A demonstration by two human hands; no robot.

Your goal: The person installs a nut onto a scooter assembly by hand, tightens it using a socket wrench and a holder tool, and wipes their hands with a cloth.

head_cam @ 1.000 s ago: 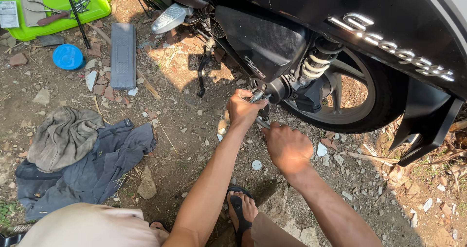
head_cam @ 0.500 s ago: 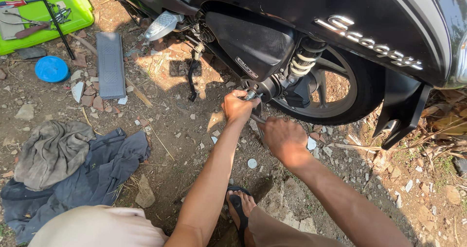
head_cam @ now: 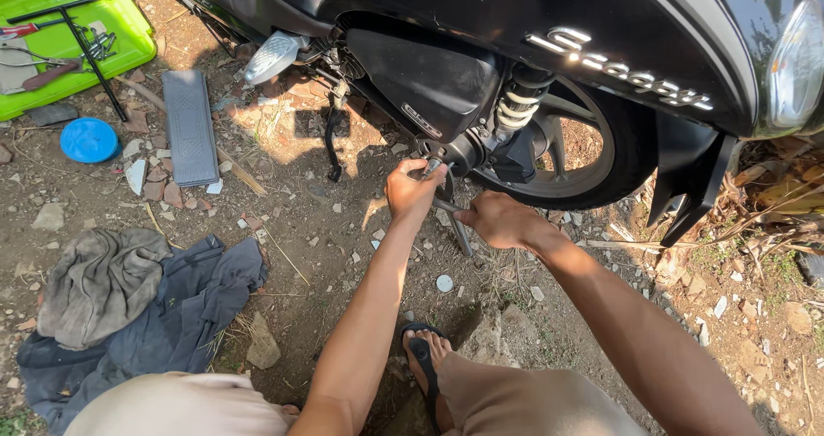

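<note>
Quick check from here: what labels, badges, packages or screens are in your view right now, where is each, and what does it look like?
Chrome script badge: raised silver lettering slanting down the scooter's black side panel, above the rear wheel.
Small white marking: thin strip on the black engine cover, just above the left hand.
Green plastic tray: top left on the dirt, rectangular, holding tools; it shows no label.
No screens or signs in view.

Bare forearms, no sleeves; khaki shorts [head_cam: 532, 402]; black flip-flop sandal [head_cam: 424, 360] on foot.
</note>
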